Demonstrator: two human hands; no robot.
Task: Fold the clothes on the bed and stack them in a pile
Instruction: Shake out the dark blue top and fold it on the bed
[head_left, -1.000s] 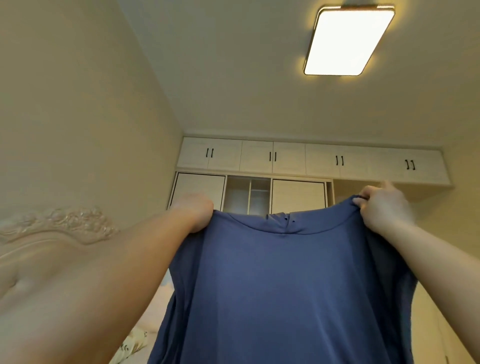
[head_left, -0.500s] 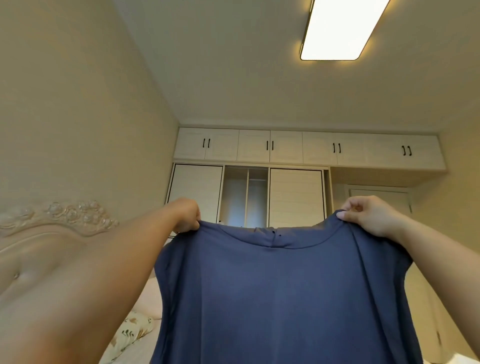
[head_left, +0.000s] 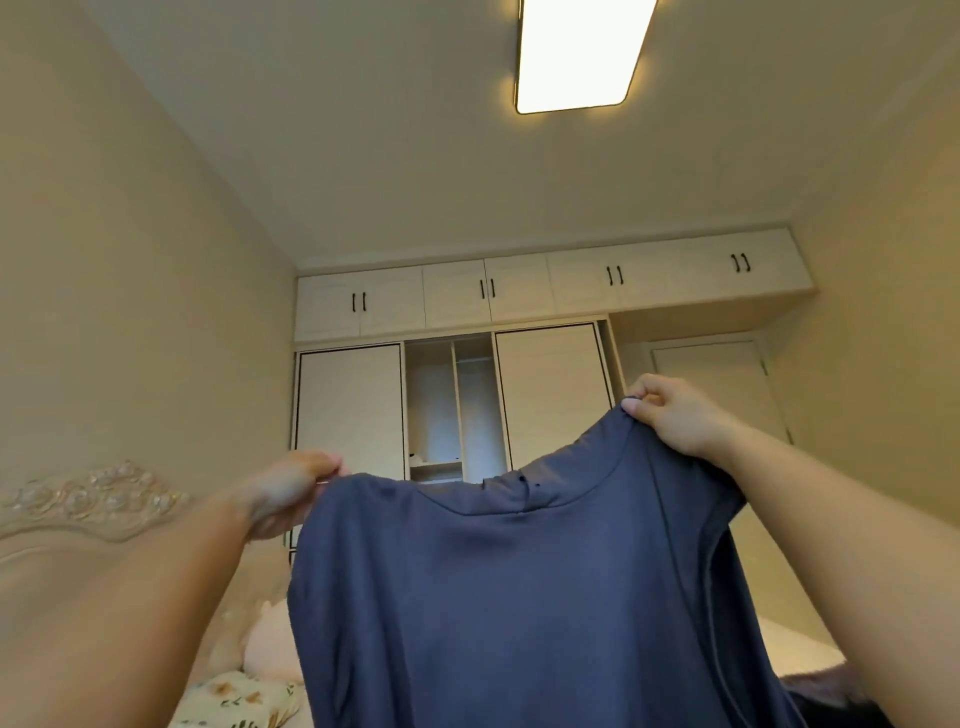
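A dark blue shirt (head_left: 519, 597) hangs spread out in the air in front of me, neckline at the top. My left hand (head_left: 283, 493) pinches its left shoulder, lower and nearer to me. My right hand (head_left: 670, 415) pinches the right shoulder, held higher, so the shirt tilts. The shirt's lower part runs out of the bottom of the frame. The bed surface is mostly hidden behind the shirt and my arms.
A carved cream headboard (head_left: 88, 504) stands at the left, with a floral pillow (head_left: 239, 701) and a pale pillow (head_left: 270, 644) below it. A white wardrobe (head_left: 550, 395) with an open middle section fills the far wall. A dark cloth (head_left: 831, 696) lies at lower right.
The view has tipped down and rolled, so the wardrobe sits higher. My left hand has dropped lower than my right, tilting the shirt; both hands still hold the shoulders.
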